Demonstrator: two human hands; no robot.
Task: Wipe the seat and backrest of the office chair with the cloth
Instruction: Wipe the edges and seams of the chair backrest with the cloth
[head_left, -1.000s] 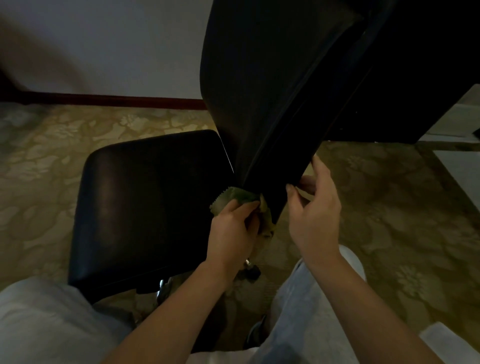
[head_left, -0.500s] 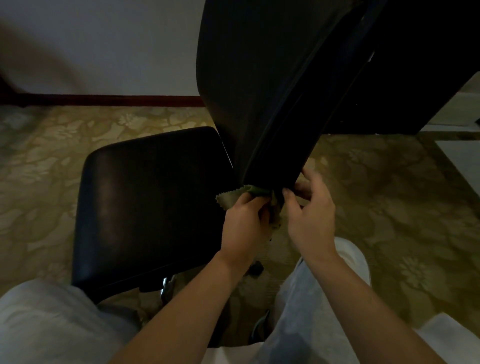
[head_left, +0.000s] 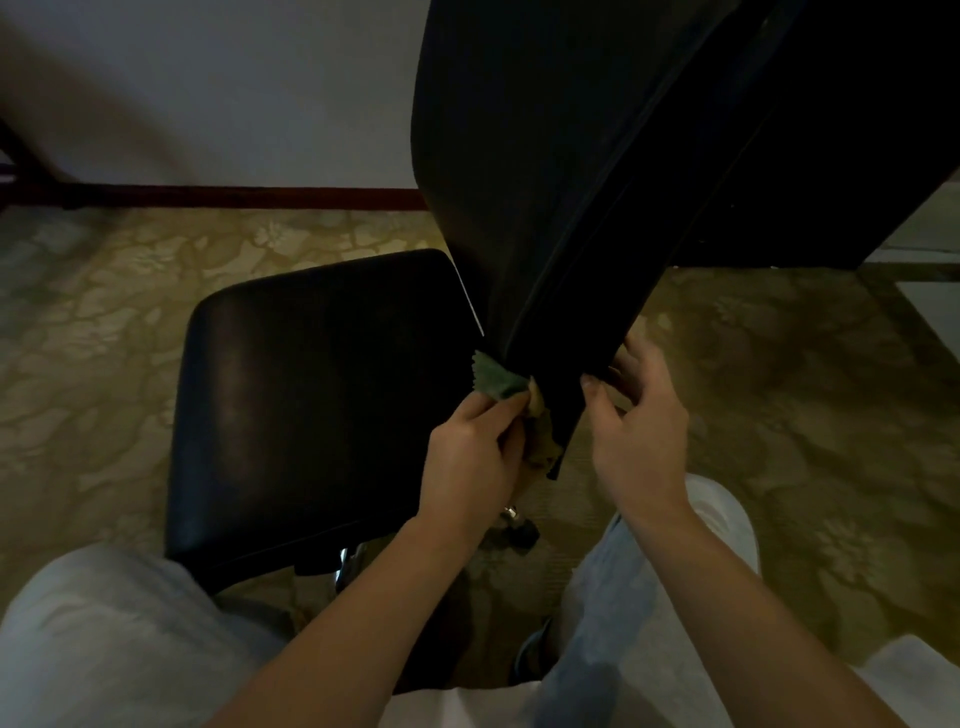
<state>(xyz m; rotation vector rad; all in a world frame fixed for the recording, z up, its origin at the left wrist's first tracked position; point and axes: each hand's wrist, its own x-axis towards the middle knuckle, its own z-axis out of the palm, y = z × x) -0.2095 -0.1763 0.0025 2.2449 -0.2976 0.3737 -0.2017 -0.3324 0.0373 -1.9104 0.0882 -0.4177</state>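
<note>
Head view, dim light. Black office chair: seat (head_left: 311, 405) lies flat at centre-left, over patterned carpet (head_left: 779, 415). Backrest (head_left: 545, 182) is seen edge-on; its long axis runs from upper right down to a narrow lower end at frame centre. Green cloth (head_left: 493, 379) sits bunched at that lower end, on the seat-facing side, one pinked corner pointing up and left toward the seat. Left hand (head_left: 467, 457): fingers clenched around the cloth, pressing it against the backrest's lower edge. Right hand (head_left: 639, 431): on the opposite side of the backrest, fingers curled and touching its rear edge near the bottom; whether they truly grip it, cannot tell. Light trousers (head_left: 104, 649) fill the lower corners. Chrome base parts (head_left: 511, 514) show under the seat.
</note>
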